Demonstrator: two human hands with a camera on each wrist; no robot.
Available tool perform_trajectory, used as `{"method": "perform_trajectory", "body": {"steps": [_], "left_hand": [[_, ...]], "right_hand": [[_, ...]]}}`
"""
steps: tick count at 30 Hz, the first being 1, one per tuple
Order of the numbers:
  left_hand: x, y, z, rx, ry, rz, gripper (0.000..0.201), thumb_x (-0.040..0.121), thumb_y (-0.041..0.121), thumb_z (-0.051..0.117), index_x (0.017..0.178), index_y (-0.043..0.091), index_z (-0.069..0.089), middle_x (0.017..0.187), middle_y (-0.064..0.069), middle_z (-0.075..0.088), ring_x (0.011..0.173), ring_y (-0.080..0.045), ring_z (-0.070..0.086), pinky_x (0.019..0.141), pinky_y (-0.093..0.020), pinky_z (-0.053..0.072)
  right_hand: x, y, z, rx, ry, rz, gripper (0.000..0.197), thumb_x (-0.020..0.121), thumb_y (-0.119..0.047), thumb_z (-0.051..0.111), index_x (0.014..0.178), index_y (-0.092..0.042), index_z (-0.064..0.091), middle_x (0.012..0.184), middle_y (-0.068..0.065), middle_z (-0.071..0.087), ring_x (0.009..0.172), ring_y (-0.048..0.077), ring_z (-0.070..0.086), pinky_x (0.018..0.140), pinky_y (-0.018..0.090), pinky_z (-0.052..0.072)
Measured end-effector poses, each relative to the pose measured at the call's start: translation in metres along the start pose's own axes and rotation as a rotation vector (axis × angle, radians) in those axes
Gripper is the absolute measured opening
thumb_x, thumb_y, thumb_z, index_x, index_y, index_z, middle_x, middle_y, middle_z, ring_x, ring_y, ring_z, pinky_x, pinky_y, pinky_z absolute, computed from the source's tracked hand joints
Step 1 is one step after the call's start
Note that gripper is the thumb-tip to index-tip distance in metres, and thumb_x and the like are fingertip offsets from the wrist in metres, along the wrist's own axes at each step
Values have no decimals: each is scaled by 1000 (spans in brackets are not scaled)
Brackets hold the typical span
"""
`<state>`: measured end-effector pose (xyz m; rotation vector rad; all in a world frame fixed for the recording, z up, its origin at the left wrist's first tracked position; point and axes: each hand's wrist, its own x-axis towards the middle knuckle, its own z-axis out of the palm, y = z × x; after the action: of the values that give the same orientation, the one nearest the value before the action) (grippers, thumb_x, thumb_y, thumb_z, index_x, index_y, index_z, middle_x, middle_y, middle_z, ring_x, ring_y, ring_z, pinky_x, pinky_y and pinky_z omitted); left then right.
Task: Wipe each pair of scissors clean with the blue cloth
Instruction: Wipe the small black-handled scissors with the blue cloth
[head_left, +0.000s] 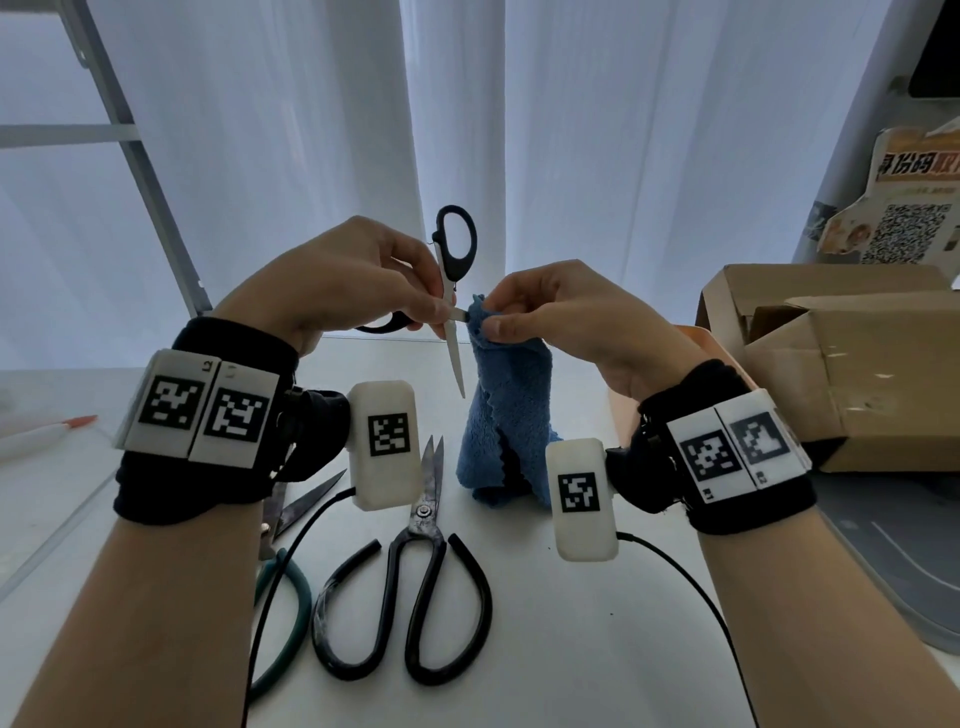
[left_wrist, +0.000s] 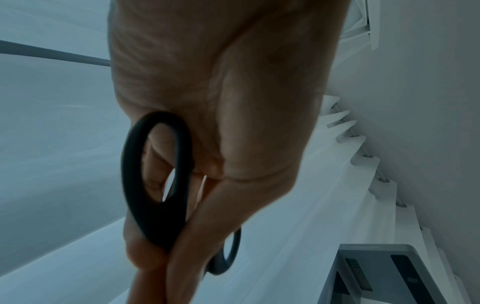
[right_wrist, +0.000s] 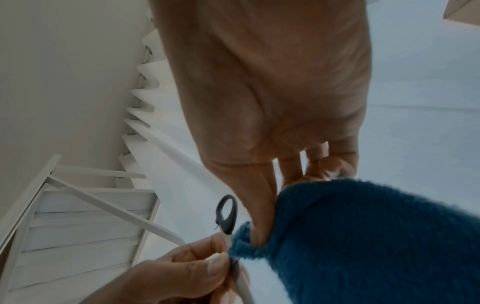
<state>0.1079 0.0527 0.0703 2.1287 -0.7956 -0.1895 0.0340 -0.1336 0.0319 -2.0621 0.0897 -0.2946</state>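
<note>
My left hand (head_left: 395, 291) holds black-handled scissors (head_left: 453, 291) with white blades spread open above the table; one handle loop (left_wrist: 158, 176) lies against my palm, the other (right_wrist: 226, 214) points up. One blade hangs down, the other runs sideways into the blue cloth (head_left: 504, 415). My right hand (head_left: 514, 312) pinches the cloth (right_wrist: 363, 236) around that sideways blade, and the rest of the cloth drapes to the table. All-black scissors (head_left: 415, 571) lie on the table (head_left: 597, 649) below my wrists. Green-handled scissors (head_left: 283, 561) lie to their left, partly hidden by my left wrist.
An open cardboard box (head_left: 831, 358) stands at the right, with a printed card (head_left: 904, 208) behind it. A grey tray (head_left: 893, 545) lies at the right front. A pen (head_left: 47, 428) lies at the far left. White curtains hang behind the table.
</note>
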Motion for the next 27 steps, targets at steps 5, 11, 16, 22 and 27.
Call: {"method": "perform_trajectory", "body": {"steps": [5, 11, 16, 22, 27], "left_hand": [[0, 0, -1, 29, -4, -6, 9, 83, 7, 75, 89, 4, 69, 77, -1, 77, 66, -6, 62, 79, -26, 43], [-1, 1, 0, 41, -7, -12, 8, 84, 8, 75, 89, 5, 69, 77, 0, 78, 63, -1, 63, 74, -20, 40], [0, -2, -1, 61, 6, -27, 10, 84, 6, 75, 92, 3, 69, 78, 0, 78, 71, -8, 65, 77, -21, 42], [-4, -3, -9, 62, -2, -37, 11, 85, 13, 76, 91, 7, 70, 80, 2, 78, 75, -10, 61, 81, -26, 40], [-2, -2, -5, 67, 4, -45, 9, 84, 13, 77, 86, 8, 70, 76, 1, 77, 65, -6, 60, 72, -24, 39]], "right_hand": [[-2, 2, -1, -5, 14, 29, 4, 88, -9, 72, 90, -12, 70, 61, -14, 60, 49, -9, 50, 45, 3, 33], [-1, 5, -4, -19, 67, 57, 11, 87, -10, 72, 97, -5, 73, 70, -7, 60, 51, -9, 50, 46, 3, 33], [2, 9, -1, -56, 111, 83, 4, 88, -15, 73, 91, -16, 70, 82, -3, 62, 82, 9, 56, 69, 20, 39], [8, 23, -10, -65, 356, 90, 7, 92, -21, 68, 98, -18, 64, 93, 1, 67, 82, 12, 60, 60, 18, 41], [3, 10, -5, 190, 113, -97, 4, 99, -15, 58, 102, -15, 61, 86, 5, 66, 80, 15, 59, 72, 27, 47]]}}
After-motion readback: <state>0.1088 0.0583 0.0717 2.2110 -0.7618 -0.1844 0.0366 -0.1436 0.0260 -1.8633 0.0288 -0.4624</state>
